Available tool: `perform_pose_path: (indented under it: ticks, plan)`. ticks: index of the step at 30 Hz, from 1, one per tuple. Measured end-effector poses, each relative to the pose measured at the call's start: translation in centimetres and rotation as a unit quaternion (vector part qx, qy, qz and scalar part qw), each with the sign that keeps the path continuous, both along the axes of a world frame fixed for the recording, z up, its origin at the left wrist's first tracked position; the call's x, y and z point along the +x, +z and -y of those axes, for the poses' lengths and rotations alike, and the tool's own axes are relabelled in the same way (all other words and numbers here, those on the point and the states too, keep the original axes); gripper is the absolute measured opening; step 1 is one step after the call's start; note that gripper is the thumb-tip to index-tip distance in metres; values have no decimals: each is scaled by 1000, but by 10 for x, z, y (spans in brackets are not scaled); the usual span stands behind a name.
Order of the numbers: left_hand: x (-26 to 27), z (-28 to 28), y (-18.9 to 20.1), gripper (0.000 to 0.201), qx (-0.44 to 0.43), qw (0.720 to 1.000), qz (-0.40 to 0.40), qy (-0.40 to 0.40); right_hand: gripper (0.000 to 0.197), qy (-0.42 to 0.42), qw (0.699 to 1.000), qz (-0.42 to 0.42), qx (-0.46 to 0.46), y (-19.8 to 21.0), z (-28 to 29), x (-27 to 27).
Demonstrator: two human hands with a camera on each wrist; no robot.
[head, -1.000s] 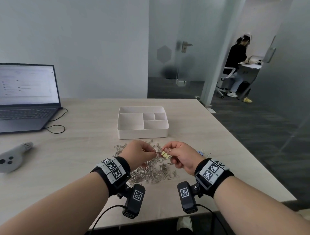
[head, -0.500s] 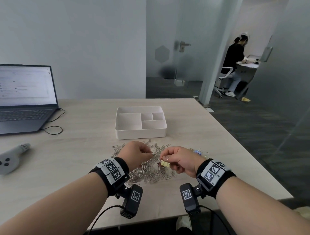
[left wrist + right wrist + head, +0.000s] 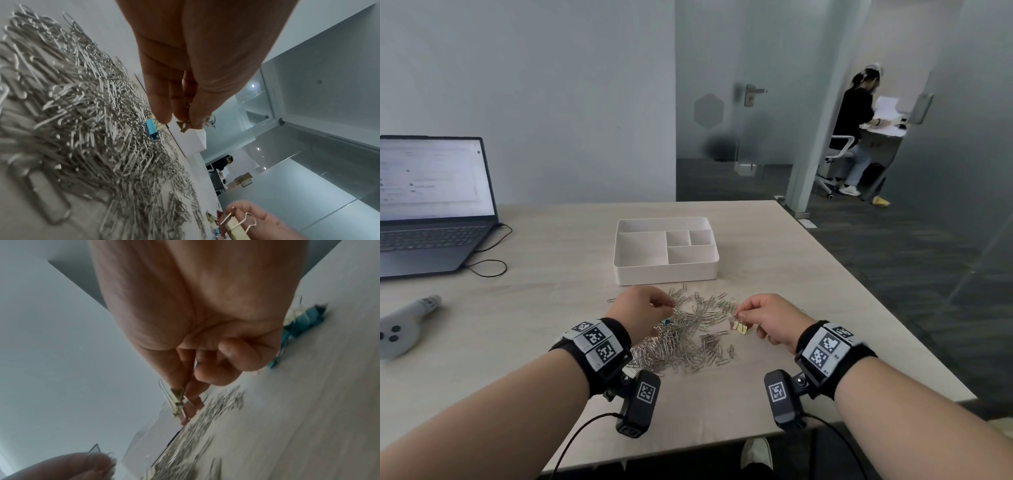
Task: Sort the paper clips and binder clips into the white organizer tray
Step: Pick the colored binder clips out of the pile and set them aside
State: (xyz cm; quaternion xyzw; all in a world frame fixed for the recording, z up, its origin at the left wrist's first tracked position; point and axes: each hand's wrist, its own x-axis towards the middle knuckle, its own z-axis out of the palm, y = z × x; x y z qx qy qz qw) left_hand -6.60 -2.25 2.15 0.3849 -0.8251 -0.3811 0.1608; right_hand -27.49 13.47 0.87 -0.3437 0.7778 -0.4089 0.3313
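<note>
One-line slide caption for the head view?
Both hands pinch binder clips over silver paper clips, white tray empty.

My hands have come apart over the paper clip pile. A second ago they met just near the middle of it, fingertips almost touching around one yellow binder clip. My right hand has drawn off to the pile's right edge, taking that yellow clip along, pinched by its wire handles, with a pink binder clip hanging right beside it (hard to say when that one joined). My left hand has slid to the pile's left side, pinching a small clip of its own, lifted clear above the heap.
</note>
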Motion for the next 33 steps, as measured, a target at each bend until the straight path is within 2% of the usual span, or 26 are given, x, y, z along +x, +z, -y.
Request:
perform_pose_path:
  ticks: [4, 8, 12, 18, 20, 23, 24, 26, 28, 30, 33]
  plan:
    - [-9, -10, 0, 5, 57, 996, -69, -15, 13, -31, 993, -105, 41, 5, -18, -28]
    - [-25, -26, -5, 11, 97, 988, -114, -37, 19, -76, 985, -141, 69, 4, -38, -50]
    - [-36, -38, -12, 19, 127, 983, -118, -54, 16, -102, 976, -169, 88, 3, -52, -61]
    - [-44, -52, -19, 14, 163, 976, -127, -69, 13, -126, 972, -177, 88, -2, -62, -72]
    - [-46, -55, -18, 14, 176, 973, -128, -74, 11, -120, 966, -211, 89, -1, -64, -71]
    - [-48, -59, -18, 15, 200, 967, -133, -79, 14, -119, 959, -257, 26, 8, -64, -58]
    - [-49, -61, -18, 16, 205, 966, -135, -78, 12, -103, 967, -235, -7, 12, -62, -49]
    - [-52, -65, -18, 18, 210, 965, -139, -76, 11, -38, 990, -125, -55, 20, -58, -29]
    - [-53, -70, -17, 20, 210, 964, -145, -76, 22, 41, 997, -23, -67, 22, -53, -10]
    - [-55, -74, -17, 20, 205, 964, -153, -73, 31, 87, 993, 15, -74, 19, -48, 4]
    - [-54, -78, -16, 17, 199, 964, -161, -68, 30, 99, 989, 39, -105, 11, -41, 16]
